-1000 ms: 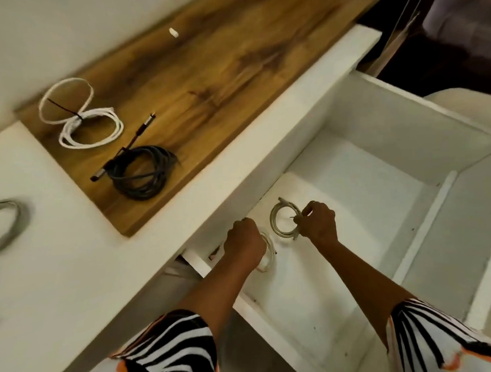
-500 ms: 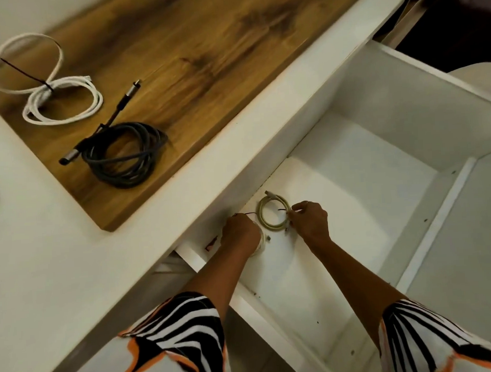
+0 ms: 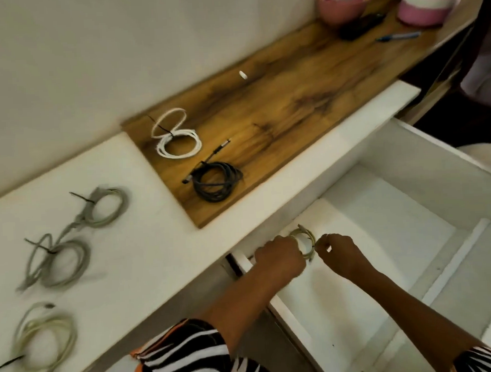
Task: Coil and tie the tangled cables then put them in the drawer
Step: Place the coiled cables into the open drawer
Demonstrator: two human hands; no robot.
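Both hands hold a small pale coiled cable [image 3: 305,241] in the open drawer's [image 3: 382,221] near-left corner: the left hand [image 3: 280,258] fisted around it, the right hand [image 3: 340,252] pinching its edge

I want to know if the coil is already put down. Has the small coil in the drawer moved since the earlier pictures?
No. The small coil stays by the near left corner of the drawer, close under the counter edge. Only the camera has turned.

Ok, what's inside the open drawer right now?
One small coiled cable, held between the left hand and right hand. The drawer looks otherwise bare; the left hand covers part of the coil.
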